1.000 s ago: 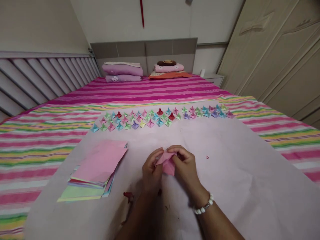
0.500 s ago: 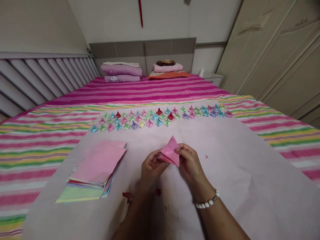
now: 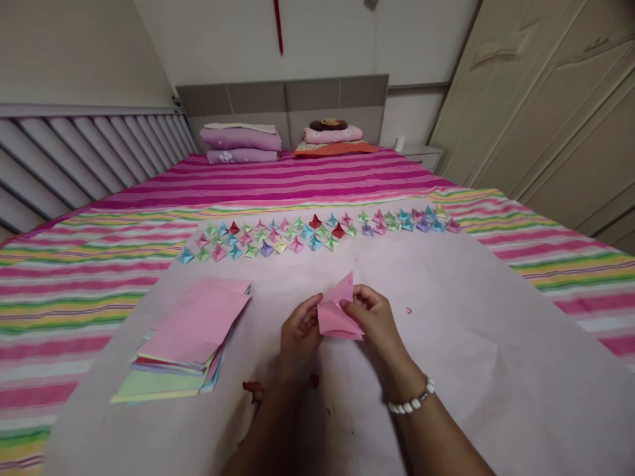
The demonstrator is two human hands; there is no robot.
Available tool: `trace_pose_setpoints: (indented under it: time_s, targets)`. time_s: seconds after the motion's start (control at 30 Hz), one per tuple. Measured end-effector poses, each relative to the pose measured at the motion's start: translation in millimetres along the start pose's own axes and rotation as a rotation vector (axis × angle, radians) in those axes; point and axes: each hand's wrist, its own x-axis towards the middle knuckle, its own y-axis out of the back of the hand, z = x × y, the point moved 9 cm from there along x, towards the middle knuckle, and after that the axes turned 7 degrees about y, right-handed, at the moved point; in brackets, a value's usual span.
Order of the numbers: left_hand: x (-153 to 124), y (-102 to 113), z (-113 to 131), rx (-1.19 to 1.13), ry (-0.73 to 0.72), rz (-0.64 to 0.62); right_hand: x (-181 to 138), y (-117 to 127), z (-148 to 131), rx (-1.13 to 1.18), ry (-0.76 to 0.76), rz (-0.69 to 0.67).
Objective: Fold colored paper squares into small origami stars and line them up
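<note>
A partly folded piece of pink origami paper (image 3: 337, 316) is held up between my two hands, its pointed corner tilted up and to the right. My right hand (image 3: 372, 320), with a white bead bracelet (image 3: 413, 402) at the wrist, pinches its right side, thumb on the front face. On the other side, my left hand (image 3: 301, 330) grips the left edge, its fingers curled and partly hidden behind the paper. Beyond the hands stand rows of small folded paper boats (image 3: 266, 248) in many colours.
A stack of coloured paper sheets (image 3: 193, 324), pink on top, lies to the left on the pale sheet (image 3: 471, 370) covering the bed. Red scraps (image 3: 253, 390) lie near my left forearm. Folded bedding (image 3: 241, 140) sits by the headboard (image 3: 258, 98).
The pink paper has been turned, its point now leaning right and its wider edge lower. My right thumb has moved left onto its front face.
</note>
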Motion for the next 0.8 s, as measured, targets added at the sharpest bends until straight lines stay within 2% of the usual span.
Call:
trace_pose_setpoints:
  time_s: [0.17,0.4,0.63,0.8]
  targets:
    - [0.7,-3.6,-2.0,0.047,0.011,-0.059,4.7,11.4,-1.9,-0.011,-0.039,0.001]
    - [-0.4,-6.8,4.9,0.119,-0.013,-0.088,3.4,3.8,-6.7,0.071,-0.102,-0.116]
    - [-2.0,-12.4,5.7,0.139,-0.02,-0.136,1.8,5.1,3.0,-0.023,-0.147,-0.153]
    - [-3.0,-8.5,12.1,0.22,-0.072,-0.091,0.9,4.8,2.6,-0.105,-0.122,-0.188]
